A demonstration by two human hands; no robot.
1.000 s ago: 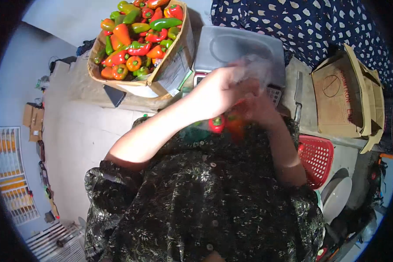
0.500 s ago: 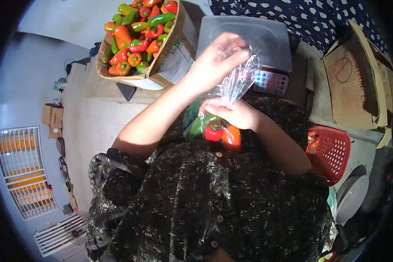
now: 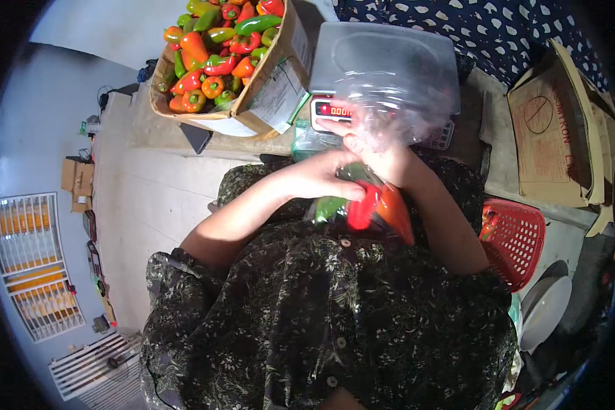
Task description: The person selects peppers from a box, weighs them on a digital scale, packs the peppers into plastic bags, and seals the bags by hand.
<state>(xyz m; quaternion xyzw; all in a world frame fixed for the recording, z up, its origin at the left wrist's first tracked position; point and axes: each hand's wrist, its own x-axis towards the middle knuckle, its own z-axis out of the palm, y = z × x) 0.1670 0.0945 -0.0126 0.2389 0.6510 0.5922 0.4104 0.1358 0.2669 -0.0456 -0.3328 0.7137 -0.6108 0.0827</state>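
Observation:
A clear plastic bag (image 3: 389,212) holding a green, a red and an orange pepper hangs in front of my chest. My left hand (image 3: 321,179) is closed around the upper part of the filled bag, its thumb over the red pepper. My right hand (image 3: 389,164) is at the bag's neck, partly smeared by motion, with some fingers stretched toward the left. The bag's loose top (image 3: 396,109) fans out blurred above it, in front of the digital scale (image 3: 389,58). The scale's red display is lit and partly covered.
A cardboard box (image 3: 280,89) full of red, orange and green peppers stands left of the scale. On the right are an open cardboard carton (image 3: 547,147), a red perforated basket (image 3: 519,239) with peppers inside, and a white basin (image 3: 550,311). A dark flat object (image 3: 195,137) lies by the pepper box.
My left hand has let go of the bag's top and come down to the peppers. My right hand has moved up and right at the neck. The bag's top has spread out, and the scale's display now shows.

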